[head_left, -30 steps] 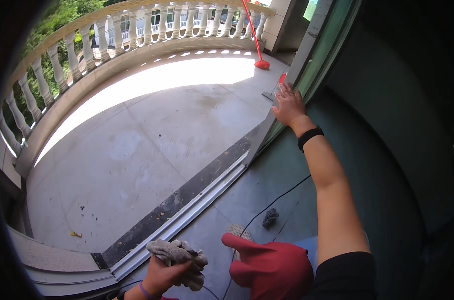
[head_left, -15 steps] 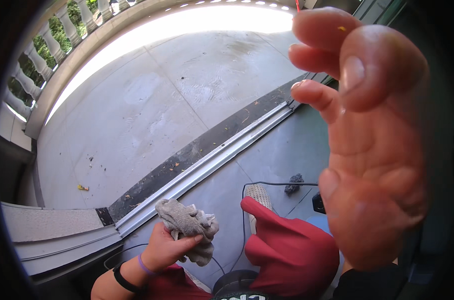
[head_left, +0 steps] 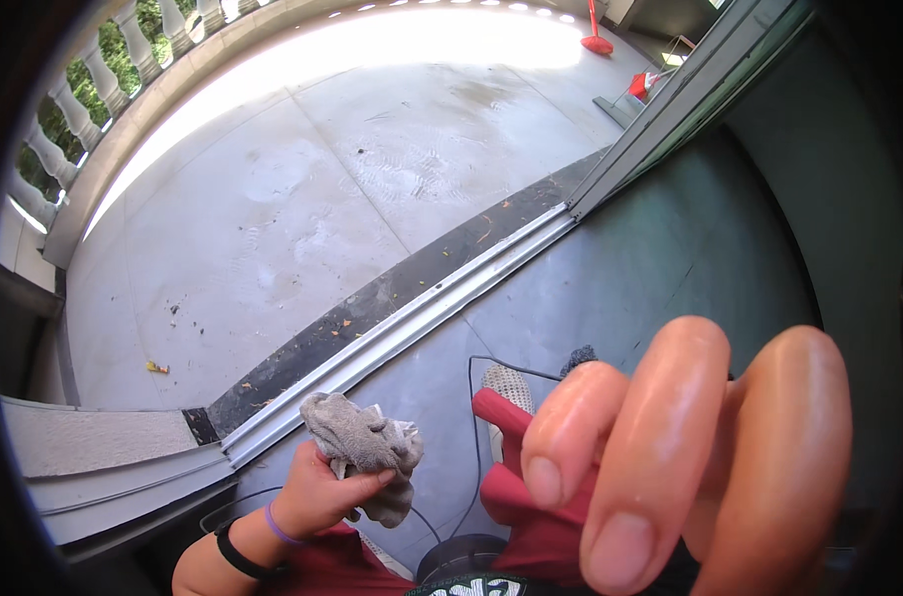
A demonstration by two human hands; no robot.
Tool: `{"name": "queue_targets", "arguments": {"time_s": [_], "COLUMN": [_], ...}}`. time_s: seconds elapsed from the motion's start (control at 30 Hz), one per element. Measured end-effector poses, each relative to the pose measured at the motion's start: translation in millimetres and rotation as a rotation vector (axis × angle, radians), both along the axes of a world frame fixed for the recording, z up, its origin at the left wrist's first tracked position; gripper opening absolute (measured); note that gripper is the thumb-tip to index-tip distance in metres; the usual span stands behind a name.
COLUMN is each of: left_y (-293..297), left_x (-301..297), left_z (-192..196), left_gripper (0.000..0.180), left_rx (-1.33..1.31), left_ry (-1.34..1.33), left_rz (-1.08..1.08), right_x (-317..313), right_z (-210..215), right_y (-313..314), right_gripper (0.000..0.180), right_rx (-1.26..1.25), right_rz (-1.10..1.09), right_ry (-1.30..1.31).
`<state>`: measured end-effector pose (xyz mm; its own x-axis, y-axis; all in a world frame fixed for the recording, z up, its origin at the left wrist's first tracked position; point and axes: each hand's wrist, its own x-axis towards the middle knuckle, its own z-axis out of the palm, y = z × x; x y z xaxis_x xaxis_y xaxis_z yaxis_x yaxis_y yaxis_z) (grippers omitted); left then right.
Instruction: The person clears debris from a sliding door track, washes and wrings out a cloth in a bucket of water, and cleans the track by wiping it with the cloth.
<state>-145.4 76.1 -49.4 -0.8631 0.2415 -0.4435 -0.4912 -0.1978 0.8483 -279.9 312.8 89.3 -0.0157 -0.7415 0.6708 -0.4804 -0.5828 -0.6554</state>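
My left hand (head_left: 317, 497) is closed round a crumpled grey cloth (head_left: 357, 437) at the lower middle, thumb on top, with paler white folds on its right side. Close before the camera at the lower right hangs my right hand (head_left: 660, 457), its bent fingers apart and pointing down. Nothing shows in it, though the palm and thumb are hidden. Behind its fingers lies a dark clump like a scouring pad (head_left: 577, 359) on the floor, partly covered. Below the cloth, the metal sliding-door track (head_left: 412, 326) runs diagonally beyond my left hand.
A thin black cable (head_left: 473, 407) loops over the floor by my shoe (head_left: 511, 382). The sliding-door frame (head_left: 660, 109) rises at the right. Outside, a tiled balcony (head_left: 243, 219) has debris and wet-looking patches, a red broom (head_left: 598, 46), a red dustpan-like thing (head_left: 639, 86) and balusters (head_left: 96, 70).
My right hand has come down from the upper right, its fingers turning from upward to downward. The door frame and red broom behind it now show. The left hand still grips the cloth.
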Motion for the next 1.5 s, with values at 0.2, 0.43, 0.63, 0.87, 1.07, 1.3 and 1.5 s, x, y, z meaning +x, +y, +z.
{"name": "queue_targets", "arguments": {"time_s": [0.2, 0.43, 0.63, 0.87, 1.07, 1.3, 1.5], "left_y": [1, -2, -13, -34, -40, -12, 36], "left_x": [0, -11, -28, -57, -82, -102, -143], "left_z": [-3, -1, -19, -23, 24, 101, 144], "left_gripper": [0.028, 0.030, 0.039, 0.039, 0.030, 0.027, 0.027], "left_rx": [-0.023, 0.000, 0.122, 0.085, -0.089, -0.147, -0.277], "left_ry": [0.031, -0.023, -0.070, -0.116, 0.183, 0.411, 0.442], "left_rz": [-0.023, -0.046, -0.004, -0.002, -0.139, -0.110, -0.287], "right_x": [1, -4, -27, -78, -108, -128, -114], "right_z": [-11, -26, -44, -60, -13, 42, -3], "right_y": [-1, -3, -5, -10, 3, -18, -27], "right_gripper": [0.030, 0.025, 0.022, 0.018, 0.030, 0.046, 0.048], "right_rx": [-0.010, -0.005, 0.021, -0.041, -0.142, 0.360, 0.758], "right_rz": [0.099, 0.152, 0.119, -0.435, -0.711, -0.686, -0.244], "right_ry": [-0.004, -0.046, -0.106, -0.510, -0.811, -0.524, -0.384]}}
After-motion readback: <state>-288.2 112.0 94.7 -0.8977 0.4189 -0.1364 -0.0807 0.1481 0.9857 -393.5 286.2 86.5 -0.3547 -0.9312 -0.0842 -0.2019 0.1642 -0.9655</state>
